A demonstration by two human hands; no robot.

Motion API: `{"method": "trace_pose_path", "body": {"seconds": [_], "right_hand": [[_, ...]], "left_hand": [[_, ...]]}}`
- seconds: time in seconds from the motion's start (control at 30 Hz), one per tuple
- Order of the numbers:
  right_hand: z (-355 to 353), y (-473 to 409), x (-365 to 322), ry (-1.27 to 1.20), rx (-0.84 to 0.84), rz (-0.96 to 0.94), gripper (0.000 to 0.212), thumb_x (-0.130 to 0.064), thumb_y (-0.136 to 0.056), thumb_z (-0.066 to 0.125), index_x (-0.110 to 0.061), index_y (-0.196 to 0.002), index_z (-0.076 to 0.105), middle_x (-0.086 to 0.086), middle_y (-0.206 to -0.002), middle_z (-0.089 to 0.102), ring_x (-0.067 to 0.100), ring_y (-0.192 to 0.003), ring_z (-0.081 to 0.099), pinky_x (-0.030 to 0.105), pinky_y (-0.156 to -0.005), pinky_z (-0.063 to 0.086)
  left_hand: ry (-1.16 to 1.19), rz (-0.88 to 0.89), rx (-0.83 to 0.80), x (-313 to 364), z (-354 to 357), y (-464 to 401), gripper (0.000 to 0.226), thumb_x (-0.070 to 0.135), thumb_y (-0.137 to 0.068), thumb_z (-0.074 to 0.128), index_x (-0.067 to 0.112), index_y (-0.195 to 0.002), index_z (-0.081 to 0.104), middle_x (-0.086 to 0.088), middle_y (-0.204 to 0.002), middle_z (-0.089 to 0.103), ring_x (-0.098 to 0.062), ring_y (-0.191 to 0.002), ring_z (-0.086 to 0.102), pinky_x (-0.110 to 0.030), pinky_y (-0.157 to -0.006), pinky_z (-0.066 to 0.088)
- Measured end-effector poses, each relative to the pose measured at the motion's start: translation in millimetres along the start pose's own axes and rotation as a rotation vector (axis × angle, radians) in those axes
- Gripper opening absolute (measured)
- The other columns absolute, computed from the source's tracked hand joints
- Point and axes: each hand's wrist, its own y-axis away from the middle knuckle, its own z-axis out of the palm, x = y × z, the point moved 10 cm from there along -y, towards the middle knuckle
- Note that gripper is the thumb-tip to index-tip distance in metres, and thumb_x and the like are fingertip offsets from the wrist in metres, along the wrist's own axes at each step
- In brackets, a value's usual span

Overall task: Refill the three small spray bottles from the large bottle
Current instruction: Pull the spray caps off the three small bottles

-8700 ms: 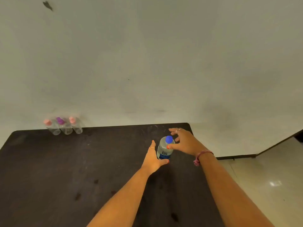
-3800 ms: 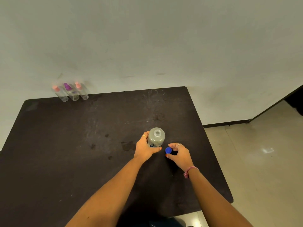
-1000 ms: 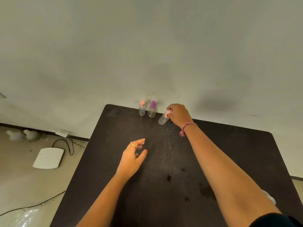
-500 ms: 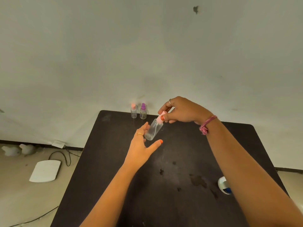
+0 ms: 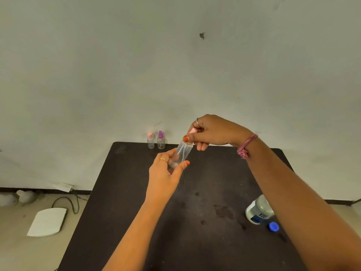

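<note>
Pinching one small spray bottle [image 5: 182, 153] between both hands, left hand [image 5: 166, 173] low, right hand [image 5: 211, 132] high.

both arms are reaching forward, raised at mid-height. the left hand [image 5: 166, 173] is turning palm-in, its fingers and thumb curling loosely toward each other, a ring on one finger. the right hand [image 5: 213, 133] is arching down from the wrist, thumb and fingers pinching together, a ring on one finger and a pink band circling the wrist.
</note>
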Motion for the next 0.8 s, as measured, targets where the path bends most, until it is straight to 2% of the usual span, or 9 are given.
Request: {"method": "trace_pose_path", "body": {"seconds": [0.13,0.23,0.3,0.37,0.43,0.53,0.67,0.73,0.8], "right_hand": [[-9,17,-14,0.118,-0.034,-0.110,0.021,-0.017,-0.085,0.068,-0.017,-0.107,0.067,-0.003,-0.097,0.068,0.011,-0.078,0.068,0.023,-0.078,0.055],[-14,27,-19,0.131,-0.083,-0.125,0.043,-0.020,-0.082,0.072,-0.026,-0.122,0.058,-0.006,-0.112,0.060,0.015,-0.078,0.069,0.023,-0.077,0.056],[-19,32,-16,0.158,-0.064,-0.053,0.056,-0.039,-0.078,0.073,-0.027,-0.127,0.051,-0.007,-0.109,0.060,0.014,-0.073,0.070,0.021,-0.069,0.057],[-23,35,-14,0.165,-0.008,0.003,0.048,-0.052,-0.078,0.067,-0.018,-0.112,0.059,-0.005,-0.094,0.067,0.011,-0.068,0.069,0.019,-0.060,0.056],[-24,36,-16,0.180,0.033,-0.019,0.037,-0.047,-0.084,0.064,-0.012,-0.095,0.064,-0.002,-0.084,0.070,0.011,-0.066,0.069,0.018,-0.058,0.056],[-22,40,-23,0.191,0.000,-0.113,0.024,-0.029,-0.085,0.069,-0.017,-0.105,0.064,0.000,-0.101,0.067,0.010,-0.071,0.066,0.017,-0.062,0.055],[-19,39,-15,0.226,0.001,-0.026,0.044,-0.049,-0.081,0.065,-0.018,-0.112,0.057,0.001,-0.098,0.065,0.013,-0.070,0.068,0.019,-0.062,0.057],[-17,38,-13,0.275,0.016,-0.015,0.039,-0.049,-0.084,0.063,-0.012,-0.098,0.061,0.005,-0.085,0.070,0.014,-0.067,0.069,0.021,-0.062,0.056],[-17,40,-17,0.273,0.017,-0.073,0.028,-0.037,-0.084,0.067,-0.016,-0.102,0.064,0.002,-0.092,0.069,0.010,-0.068,0.066,0.019,-0.064,0.054]], "left_hand": [[0.002,-0.031,-0.065,6,10,8,0.052,0.036,-0.087,0.064,0.019,-0.134,0.050,0.004,-0.128,0.058,-0.001,-0.099,0.050,-0.001,-0.070,0.036],[0.035,-0.035,-0.052,12,9,12,0.051,0.036,-0.087,0.065,0.020,-0.133,0.051,0.004,-0.127,0.059,-0.001,-0.100,0.050,-0.001,-0.072,0.036],[0.044,-0.032,-0.053,17,11,14,0.049,0.034,-0.086,0.066,0.021,-0.131,0.052,0.005,-0.126,0.059,-0.001,-0.099,0.050,-0.001,-0.070,0.036],[0.054,-0.031,-0.060,21,13,15,0.048,0.033,-0.086,0.066,0.021,-0.131,0.052,0.005,-0.127,0.058,0.000,-0.102,0.049,0.000,-0.072,0.036],[0.064,-0.032,-0.066,24,15,17,0.049,0.033,-0.086,0.066,0.020,-0.132,0.051,0.005,-0.128,0.057,0.000,-0.104,0.048,-0.001,-0.078,0.037],[0.071,-0.063,-0.068,23,17,19,0.049,0.033,-0.086,0.066,0.021,-0.131,0.051,0.004,-0.130,0.057,-0.002,-0.103,0.049,-0.008,-0.083,0.039],[0.072,-0.064,-0.051,22,15,21,0.047,0.032,-0.087,0.066,0.022,-0.130,0.052,0.006,-0.127,0.058,-0.001,-0.101,0.048,-0.001,-0.069,0.036],[0.079,-0.061,-0.055,22,16,22,0.047,0.031,-0.087,0.066,0.021,-0.131,0.052,0.006,-0.127,0.057,0.000,-0.103,0.048,0.000,-0.071,0.036],[0.087,-0.073,-0.055,19,17,23,0.048,0.032,-0.086,0.067,0.021,-0.131,0.052,0.006,-0.128,0.058,-0.001,-0.104,0.049,-0.003,-0.078,0.037]]}}
